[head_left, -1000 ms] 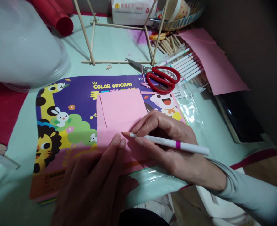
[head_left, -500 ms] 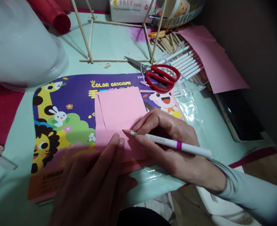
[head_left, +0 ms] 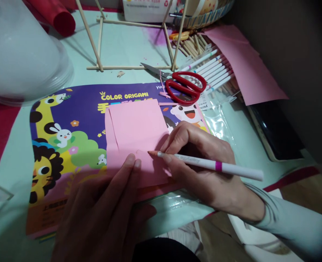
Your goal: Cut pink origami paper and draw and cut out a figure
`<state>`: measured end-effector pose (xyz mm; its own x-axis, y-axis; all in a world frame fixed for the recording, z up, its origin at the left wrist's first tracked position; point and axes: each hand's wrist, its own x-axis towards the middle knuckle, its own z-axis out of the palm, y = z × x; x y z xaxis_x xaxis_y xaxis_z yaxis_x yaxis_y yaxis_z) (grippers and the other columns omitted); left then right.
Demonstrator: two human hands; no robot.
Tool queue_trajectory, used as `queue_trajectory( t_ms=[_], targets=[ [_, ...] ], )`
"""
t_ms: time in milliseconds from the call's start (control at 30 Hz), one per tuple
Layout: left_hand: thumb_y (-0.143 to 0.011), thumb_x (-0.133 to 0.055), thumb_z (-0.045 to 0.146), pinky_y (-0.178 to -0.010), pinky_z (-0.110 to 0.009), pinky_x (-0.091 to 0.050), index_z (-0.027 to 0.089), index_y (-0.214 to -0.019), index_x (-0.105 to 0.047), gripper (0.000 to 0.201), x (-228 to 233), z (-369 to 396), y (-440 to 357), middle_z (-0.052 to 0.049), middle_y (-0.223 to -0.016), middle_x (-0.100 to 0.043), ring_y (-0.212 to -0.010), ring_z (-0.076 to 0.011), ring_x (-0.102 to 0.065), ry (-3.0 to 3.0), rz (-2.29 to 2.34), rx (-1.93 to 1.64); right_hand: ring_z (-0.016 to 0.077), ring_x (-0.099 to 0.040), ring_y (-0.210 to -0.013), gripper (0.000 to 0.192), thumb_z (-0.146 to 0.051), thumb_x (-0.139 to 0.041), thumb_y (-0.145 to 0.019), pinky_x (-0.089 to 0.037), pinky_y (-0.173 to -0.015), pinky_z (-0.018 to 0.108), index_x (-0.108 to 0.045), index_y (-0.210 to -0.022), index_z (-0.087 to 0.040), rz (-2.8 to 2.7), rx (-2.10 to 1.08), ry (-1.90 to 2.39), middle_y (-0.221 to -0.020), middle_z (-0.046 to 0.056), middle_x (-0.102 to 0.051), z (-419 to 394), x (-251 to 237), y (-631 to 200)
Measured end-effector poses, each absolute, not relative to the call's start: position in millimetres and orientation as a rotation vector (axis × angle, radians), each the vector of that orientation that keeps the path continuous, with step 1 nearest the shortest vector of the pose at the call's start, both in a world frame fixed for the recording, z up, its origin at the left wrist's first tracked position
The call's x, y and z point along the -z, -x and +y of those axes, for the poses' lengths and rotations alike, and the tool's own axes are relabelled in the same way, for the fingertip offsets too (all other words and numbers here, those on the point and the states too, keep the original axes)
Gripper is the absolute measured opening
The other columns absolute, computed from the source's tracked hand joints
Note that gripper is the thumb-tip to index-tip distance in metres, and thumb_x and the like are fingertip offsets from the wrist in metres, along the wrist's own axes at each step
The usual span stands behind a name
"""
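A folded piece of pink paper (head_left: 139, 125) lies on a purple origami paper pack (head_left: 81, 98) printed with cartoon animals. My left hand (head_left: 106, 203) presses it with outstretched fingertips at its lower left. Between thumb and fingers, my right hand (head_left: 201, 167) grips a white marker (head_left: 240, 171) with a magenta band, its tip touching or just above the paper. A short faint curved mark shows left of the tip. Red-handled scissors (head_left: 187, 87) rest partly open above the paper, with thin pink strips under them.
Behind stands a frame of wooden sticks (head_left: 130, 68). White markers (head_left: 215, 72), loose sticks (head_left: 189, 47), a pink sheet (head_left: 256, 69) and a dark phone-like device (head_left: 275, 131) are at right. A translucent plastic container (head_left: 21, 51) and a red roll (head_left: 59, 20) occupy the left.
My right hand has moved the marker tip slightly right across the paper, and a short faint line now shows. My left hand stays pressed down. The whole view has shifted a little.
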<state>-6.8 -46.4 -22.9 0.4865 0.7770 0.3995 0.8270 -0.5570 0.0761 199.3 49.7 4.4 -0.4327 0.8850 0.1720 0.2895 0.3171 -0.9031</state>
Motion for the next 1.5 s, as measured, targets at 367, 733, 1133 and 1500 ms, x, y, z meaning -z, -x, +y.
queue_trajectory(
  t_ms=[367, 733, 1133, 1500],
  targets=[
    [-0.082, -0.075, 0.034, -0.085, -0.048, -0.048, 0.006, -0.124, -0.066, 0.052, 28, -44, 11, -0.019, -0.131, -0.066, -0.095, -0.0335, -0.065, 2.586, -1.335, 0.617, 0.0202, -0.064, -0.078, 0.013, -0.015, -0.064, -0.081, -0.05, -0.066, 0.035, -0.055, -0.074, -0.022, -1.822, -1.023, 1.176, -0.081, 0.003, -0.065, 50, -2, -203],
    [-0.081, -0.075, 0.032, -0.089, -0.052, -0.049, 0.004, -0.134, -0.059, 0.062, 36, -47, 13, -0.02, -0.133, -0.064, -0.104, -0.0376, -0.062, 2.602, -1.362, 0.691, 0.017, -0.057, -0.067, 0.013, -0.014, -0.061, -0.08, -0.044, -0.061, 0.034, -0.055, -0.072, -0.021, -1.903, -0.836, 1.205, -0.077, 0.002, -0.061, 50, -4, -208],
    [-0.081, -0.074, 0.031, -0.088, -0.052, -0.05, 0.002, -0.131, -0.06, 0.059, 34, -43, 12, -0.021, -0.132, -0.065, -0.103, -0.0378, -0.063, 2.608, -1.305, 0.678, 0.0185, -0.06, -0.074, 0.018, -0.011, -0.066, -0.083, -0.049, -0.06, 0.034, -0.057, -0.074, -0.024, -1.665, -1.003, 1.118, -0.081, 0.003, -0.063, 41, -14, -210],
    [-0.087, -0.069, 0.033, -0.073, -0.045, -0.046, 0.008, -0.123, -0.064, 0.045, 22, -48, 2, -0.016, -0.126, -0.068, -0.092, -0.033, -0.062, 2.536, -1.472, 0.577, 0.0183, -0.068, -0.077, 0.011, -0.012, -0.072, -0.083, -0.055, -0.064, 0.031, -0.062, -0.081, -0.018, -1.808, -1.325, 1.002, -0.086, 0.005, -0.071, 41, -7, -205]
  ],
)
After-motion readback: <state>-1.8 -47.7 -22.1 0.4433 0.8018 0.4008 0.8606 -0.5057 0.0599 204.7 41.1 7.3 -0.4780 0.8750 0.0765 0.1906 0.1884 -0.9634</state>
